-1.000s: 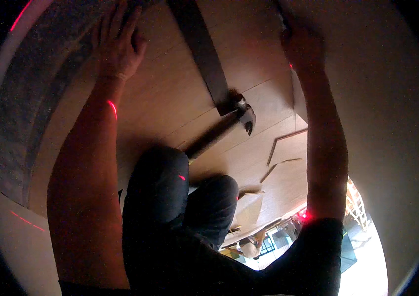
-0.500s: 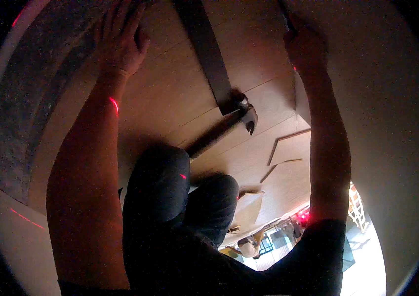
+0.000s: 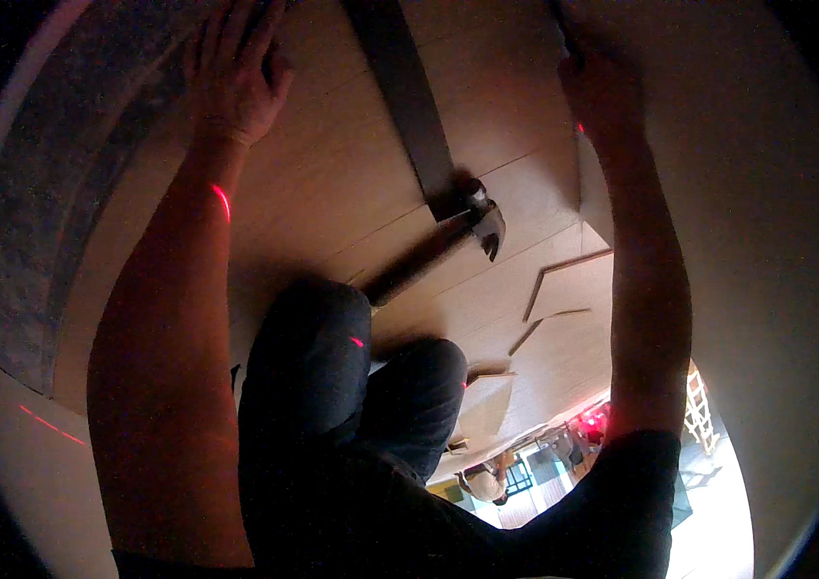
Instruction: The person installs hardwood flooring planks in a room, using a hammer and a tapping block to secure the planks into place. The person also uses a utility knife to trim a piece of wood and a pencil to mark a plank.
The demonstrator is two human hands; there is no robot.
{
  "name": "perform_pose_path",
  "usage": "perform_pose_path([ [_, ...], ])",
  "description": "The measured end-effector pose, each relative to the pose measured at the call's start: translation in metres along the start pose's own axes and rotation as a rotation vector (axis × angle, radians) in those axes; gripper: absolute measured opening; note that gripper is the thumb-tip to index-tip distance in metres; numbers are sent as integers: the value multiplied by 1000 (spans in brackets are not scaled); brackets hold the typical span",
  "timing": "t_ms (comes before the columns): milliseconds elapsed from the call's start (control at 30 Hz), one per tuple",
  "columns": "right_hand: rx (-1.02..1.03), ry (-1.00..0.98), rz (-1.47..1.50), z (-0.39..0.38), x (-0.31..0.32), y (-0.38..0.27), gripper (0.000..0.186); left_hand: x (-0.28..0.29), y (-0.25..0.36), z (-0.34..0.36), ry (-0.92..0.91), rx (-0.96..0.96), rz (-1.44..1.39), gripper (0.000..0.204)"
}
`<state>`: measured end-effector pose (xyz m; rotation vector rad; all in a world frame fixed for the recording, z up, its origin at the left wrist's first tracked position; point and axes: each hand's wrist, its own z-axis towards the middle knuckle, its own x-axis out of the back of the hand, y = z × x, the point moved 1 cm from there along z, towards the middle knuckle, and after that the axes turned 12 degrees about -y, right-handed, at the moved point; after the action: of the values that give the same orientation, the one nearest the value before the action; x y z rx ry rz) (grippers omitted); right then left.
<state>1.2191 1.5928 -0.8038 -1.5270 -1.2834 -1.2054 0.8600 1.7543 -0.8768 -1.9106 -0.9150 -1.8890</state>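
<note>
My left hand [image 3: 240, 92] lies flat with its fingers stretched out on the light wood-look floor boards [image 3: 332, 174], near the grey bare strip at the left. At the upper right, my right hand [image 3: 604, 92] is closed around a thin dark object [image 3: 560, 24]; shadow hides its kind. Between my hands runs a long, flat dark strip [image 3: 404, 106]. A claw hammer [image 3: 421, 259] rests on the boards by my knee. Its metal head touches or overlaps the strip's near end; I cannot tell which.
A pale wall [image 3: 766, 241] rises along the right. Thin cut board pieces [image 3: 569, 262] lie behind my knees [image 3: 308, 357]. The rough grey strip [image 3: 13, 261] borders the boards. Farther back are a person [image 3: 484, 482] and a white ladder [image 3: 698, 410]. Red laser light crosses my left forearm.
My right hand and forearm have shifted very slightly to the right, still closed on the dark object. My left hand stays flat in place, and the hammer has not moved.
</note>
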Motion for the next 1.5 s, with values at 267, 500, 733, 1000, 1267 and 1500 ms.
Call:
perform_pose_path([
  [267,19,-94,-9,-4,7,-9,62,5,5,0,-47,29,-65,64],
  [500,-21,-73,-32,-8,-1,-2,62,-7,1,4,10,-33,-243,61],
  [733,-124,-153,-59,-7,-5,-7,59,-7,-4,3,138,-56,-66,56],
  [1000,-208,-222,-90,-12,-10,-12,54,-6,-6,-1,-1,18,-68,59],
  [1267,-140,-38,-84,-23,-34,-6,44,-17,-15,6,183,-72,-36,67],
  [1500,-174,-27,64,-26,-4,4,36,-11,-15,9,159,-88,-60,68],
])
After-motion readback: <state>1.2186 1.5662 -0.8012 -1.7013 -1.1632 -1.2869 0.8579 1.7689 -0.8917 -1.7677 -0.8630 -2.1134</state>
